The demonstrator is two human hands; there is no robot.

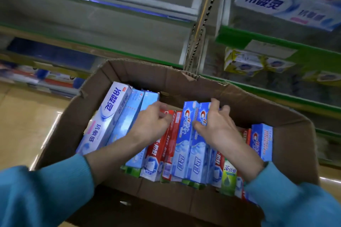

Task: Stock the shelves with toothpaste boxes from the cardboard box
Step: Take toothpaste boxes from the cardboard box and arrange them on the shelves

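Both hands (pixel 153 121) (pixel 216 127) on toothpaste boxes (pixel 191 143) inside cardboard box (pixel 287 134).

Dim, cool indoor light. Glare streaks on floor (pixel 51 129) at left. Shelves (pixel 114 29) motion-blurred; wide-angle bending at edges; centre fairly sharp.

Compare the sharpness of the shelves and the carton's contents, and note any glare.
Head view: the Crest boxes in the cardboard box read sharply; the shelves behind smear with motion blur; bright glare streaks the floor at left; wide-angle distortion bends the shelf edges.
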